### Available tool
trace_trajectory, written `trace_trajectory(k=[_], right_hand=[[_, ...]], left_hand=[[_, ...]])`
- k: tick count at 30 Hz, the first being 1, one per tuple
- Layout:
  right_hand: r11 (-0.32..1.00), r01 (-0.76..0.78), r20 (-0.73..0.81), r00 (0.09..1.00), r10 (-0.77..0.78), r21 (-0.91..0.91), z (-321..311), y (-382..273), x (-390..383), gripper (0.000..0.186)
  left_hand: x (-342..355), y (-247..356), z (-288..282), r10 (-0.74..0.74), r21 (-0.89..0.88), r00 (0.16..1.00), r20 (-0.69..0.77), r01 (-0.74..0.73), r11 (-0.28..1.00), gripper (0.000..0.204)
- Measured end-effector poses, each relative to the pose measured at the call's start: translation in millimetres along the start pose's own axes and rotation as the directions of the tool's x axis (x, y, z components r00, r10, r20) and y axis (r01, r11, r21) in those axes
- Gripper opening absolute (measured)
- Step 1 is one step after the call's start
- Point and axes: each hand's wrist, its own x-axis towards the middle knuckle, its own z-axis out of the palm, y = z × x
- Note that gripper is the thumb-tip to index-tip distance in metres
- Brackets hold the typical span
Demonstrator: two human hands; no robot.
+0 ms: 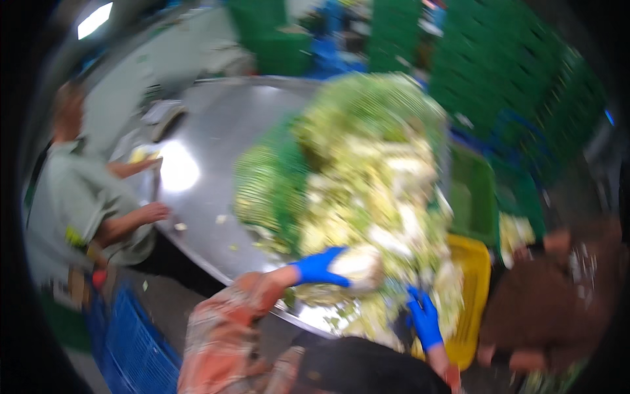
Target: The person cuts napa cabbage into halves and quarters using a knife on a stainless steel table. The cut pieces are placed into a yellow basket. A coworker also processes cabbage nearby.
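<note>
My left hand [321, 268], in a blue glove, grips a pale napa cabbage [357, 268] by its left end at the near edge of a metal table [223, 111]. To the right, my blue-gloved right hand [425, 320] is closed around what looks like a knife [403, 328], its dark blade pointing down among loose leaves; motion blur softens its outline. Past both hands spreads a big heap of cabbage leaves and trimmed heads [367, 190]. Green mesh sacks of cabbage [269, 187] lie on the table beyond and left of the heap.
A yellow crate [474, 289] stands right of the table, with a green crate [469, 190] behind it. One person [98, 197] works at the table's left side; another in brown [558, 295] is at the right. A blue crate [141, 335] sits lower left. Green crates [499, 72] are stacked at the back.
</note>
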Motion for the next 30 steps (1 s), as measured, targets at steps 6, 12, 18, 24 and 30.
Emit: trace_trajectory(k=[6,12,18,24,30], right_hand=[[0.968,0.197,0.073,0.979,-0.188,-0.154,15,4,1,0.063],[0.997,0.08,0.117,0.99,-0.079,-0.004,28,1,13,0.048],[0.962,0.237,0.051,0.971,-0.232,-0.133,4,49,10,0.041],[0.965,0.184,0.066,0.982,-0.174,-0.188,25,49,8,0.036],[0.934,0.181,0.129,0.981,-0.147,-0.308,50,38,11,0.023]], left_hand=[[-55,2,58,0.29,0.299,0.939,-0.184,-0.227,0.927,0.093],[-48,26,71,0.306,0.407,0.934,-0.185,-0.21,0.889,0.079],[-27,32,37,0.268,0.413,0.911,-0.315,-0.123,0.902,0.086],[-1,6,38,0.089,0.269,0.987,-0.133,-0.05,0.962,0.105],[4,5,40,0.093,0.313,0.988,-0.127,-0.049,0.948,0.104]])
